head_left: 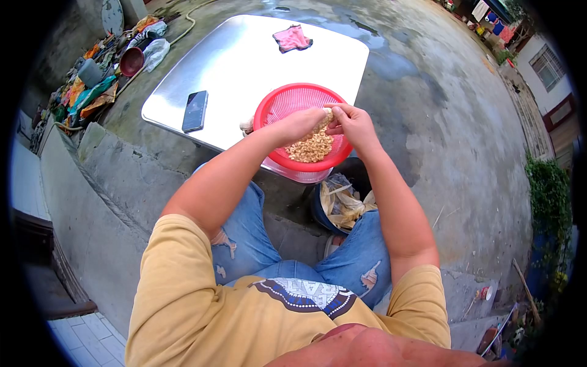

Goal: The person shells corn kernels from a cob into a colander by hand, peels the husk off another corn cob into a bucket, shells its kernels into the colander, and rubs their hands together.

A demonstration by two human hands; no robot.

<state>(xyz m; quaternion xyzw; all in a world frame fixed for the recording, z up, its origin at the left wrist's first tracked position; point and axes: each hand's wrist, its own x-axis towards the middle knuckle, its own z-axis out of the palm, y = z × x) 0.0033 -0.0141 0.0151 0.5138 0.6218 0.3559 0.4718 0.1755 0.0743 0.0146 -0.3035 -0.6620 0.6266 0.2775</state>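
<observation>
Above a red plastic colander (267,116), my two hands meet around a pale yellow corn cob (328,115), mostly covered by the fingers. My left hand (304,123) is closed around its left side. On the other side, my right hand (356,126) grips it with thumb and fingers bent in. Loose yellow kernels (310,148) lie heaped in the bottom of the colander, directly under the hands. The colander stands at the near right corner of a shiny metal table (226,67).
A phone (195,111) lies on the table's left side, and a pink cloth (292,38) at its far edge. Below the near corner stands a dark bucket (322,214) with dry husks (345,202). Clutter (92,92) is piled against the wall at left.
</observation>
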